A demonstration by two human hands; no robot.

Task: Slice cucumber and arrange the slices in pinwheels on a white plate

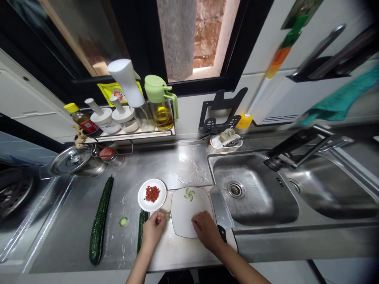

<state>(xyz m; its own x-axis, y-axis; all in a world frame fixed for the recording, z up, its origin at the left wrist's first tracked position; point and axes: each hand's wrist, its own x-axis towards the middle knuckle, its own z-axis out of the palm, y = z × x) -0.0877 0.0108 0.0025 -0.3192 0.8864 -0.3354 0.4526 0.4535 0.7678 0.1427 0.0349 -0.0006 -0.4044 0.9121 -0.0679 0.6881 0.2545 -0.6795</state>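
A white square plate rests on the cutting board, with a small pinwheel of cucumber slices near its far edge. My left hand is closed in a pinch left of the plate, its fingertips at some thin, blurred cucumber slices. Over the plate's near right part, my right hand has its fingers curled together; whatever they may hold is hidden. A cut cucumber lies beside my left hand. Just beyond it is a round white plate with chopped red pieces.
A cleaver lies between the square plate and the sink. A whole cucumber and a cucumber end are on the steel counter at left. A lidded pot and a seasoning rack stand at the back.
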